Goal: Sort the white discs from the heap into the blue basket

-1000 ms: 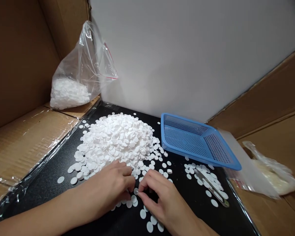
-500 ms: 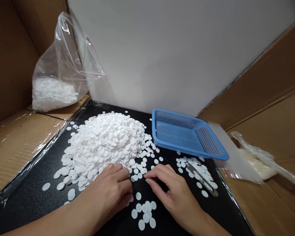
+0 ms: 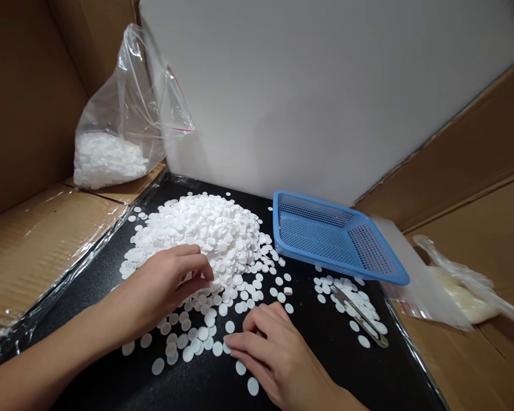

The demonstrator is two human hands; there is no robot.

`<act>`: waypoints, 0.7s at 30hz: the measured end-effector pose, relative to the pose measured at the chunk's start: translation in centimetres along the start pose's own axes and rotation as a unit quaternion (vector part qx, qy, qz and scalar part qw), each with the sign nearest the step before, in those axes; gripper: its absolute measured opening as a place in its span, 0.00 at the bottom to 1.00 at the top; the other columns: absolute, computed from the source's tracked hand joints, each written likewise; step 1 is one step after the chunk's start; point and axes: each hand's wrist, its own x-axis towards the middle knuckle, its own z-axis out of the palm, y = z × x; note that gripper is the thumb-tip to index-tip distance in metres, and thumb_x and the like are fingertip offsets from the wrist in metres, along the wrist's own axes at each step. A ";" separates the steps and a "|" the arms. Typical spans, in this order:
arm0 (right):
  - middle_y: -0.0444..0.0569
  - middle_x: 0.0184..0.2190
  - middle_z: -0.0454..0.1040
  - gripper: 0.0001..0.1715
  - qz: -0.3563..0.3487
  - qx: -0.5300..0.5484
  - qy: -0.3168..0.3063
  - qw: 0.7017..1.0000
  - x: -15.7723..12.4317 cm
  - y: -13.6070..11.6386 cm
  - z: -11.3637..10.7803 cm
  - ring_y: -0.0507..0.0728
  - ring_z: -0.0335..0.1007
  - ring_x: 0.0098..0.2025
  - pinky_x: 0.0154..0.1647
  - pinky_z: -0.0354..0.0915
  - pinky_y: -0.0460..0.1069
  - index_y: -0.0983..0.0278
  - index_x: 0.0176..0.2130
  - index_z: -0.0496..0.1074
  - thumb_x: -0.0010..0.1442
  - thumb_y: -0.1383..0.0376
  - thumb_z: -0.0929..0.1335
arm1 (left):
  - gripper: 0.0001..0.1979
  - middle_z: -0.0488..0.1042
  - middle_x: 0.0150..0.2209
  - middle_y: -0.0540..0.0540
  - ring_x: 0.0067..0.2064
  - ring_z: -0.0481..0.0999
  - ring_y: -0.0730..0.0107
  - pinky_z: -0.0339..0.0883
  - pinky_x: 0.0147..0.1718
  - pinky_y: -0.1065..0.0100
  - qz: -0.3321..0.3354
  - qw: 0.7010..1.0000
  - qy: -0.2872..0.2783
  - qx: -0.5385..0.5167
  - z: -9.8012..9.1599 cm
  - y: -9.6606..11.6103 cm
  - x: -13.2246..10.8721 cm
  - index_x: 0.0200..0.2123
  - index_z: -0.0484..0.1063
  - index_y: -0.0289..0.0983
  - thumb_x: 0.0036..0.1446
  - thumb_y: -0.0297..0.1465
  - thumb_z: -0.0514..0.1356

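- Behind and left of the heap of white discs (image 3: 214, 220), a clear bag (image 3: 111, 157) partly filled with white pieces.
- Over the heap's near side, the left hand (image 3: 173, 279), fingers curled, thumb and forefinger tips close together; whether they pinch a disc I cannot tell.
- In front of the heap, loose discs (image 3: 196, 345) on the black table (image 3: 325, 345).
- Near and right of the heap, the right hand (image 3: 276, 348), fingers bent, forefinger touching a loose disc; a pinch cannot be told.
- Right of the heap, a blue basket (image 3: 338, 267), then tweezers (image 3: 360, 315) on scattered discs.
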 end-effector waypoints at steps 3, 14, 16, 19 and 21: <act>0.45 0.31 0.71 0.11 0.006 -0.004 -0.011 1.000 0.2 -0.3 0.6 0.54 0.68 0.34 0.35 0.61 0.50 0.60 0.41 0.75 0.63 0.75 0.68 | 0.09 0.72 0.32 0.53 0.34 0.74 0.71 0.61 0.31 0.72 0.021 0.996 -0.081 -0.005 0.5 0.5 -0.3 0.32 0.75 0.39 0.59 0.20 0.62; 0.42 0.32 0.72 0.10 0.041 0.017 -0.081 0.996 0.2 1.0 -2.1 0.54 0.68 0.35 0.39 0.59 0.51 0.60 0.33 0.72 0.61 0.74 0.71 | 0.13 0.72 0.32 0.53 0.37 0.71 0.66 0.58 0.34 0.66 0.138 0.977 -0.135 0.086 5.3 1.4 -1.9 0.29 0.70 0.39 0.51 0.27 0.73; 0.42 0.32 0.73 0.10 0.059 0.028 -0.093 0.994 0.2 1.4 -2.8 0.54 0.69 0.35 0.40 0.60 0.50 0.59 0.34 0.73 0.61 0.74 0.71 | 0.12 0.71 0.32 0.53 0.36 0.70 0.67 0.58 0.35 0.66 0.144 0.978 -0.129 0.075 5.4 0.9 -1.8 0.29 0.72 0.39 0.51 0.27 0.73; 0.43 0.32 0.74 0.09 0.091 0.013 -0.047 0.995 0.3 2.1 -3.5 0.54 0.69 0.35 0.40 0.60 0.51 0.60 0.35 0.71 0.65 0.73 0.68 | 0.11 0.70 0.31 0.53 0.37 0.70 0.68 0.59 0.34 0.68 0.126 0.984 -0.123 0.022 5.6 0.1 -1.7 0.27 0.73 0.40 0.51 0.21 0.72; 0.43 0.31 0.74 0.08 0.099 0.005 -0.019 0.995 0.4 2.4 -3.6 0.55 0.69 0.35 0.40 0.60 0.52 0.61 0.35 0.71 0.66 0.73 0.67 | 0.12 0.70 0.31 0.52 0.36 0.70 0.69 0.60 0.33 0.69 0.109 0.986 -0.128 -0.017 5.7 -0.3 -1.7 0.26 0.74 0.39 0.50 0.17 0.69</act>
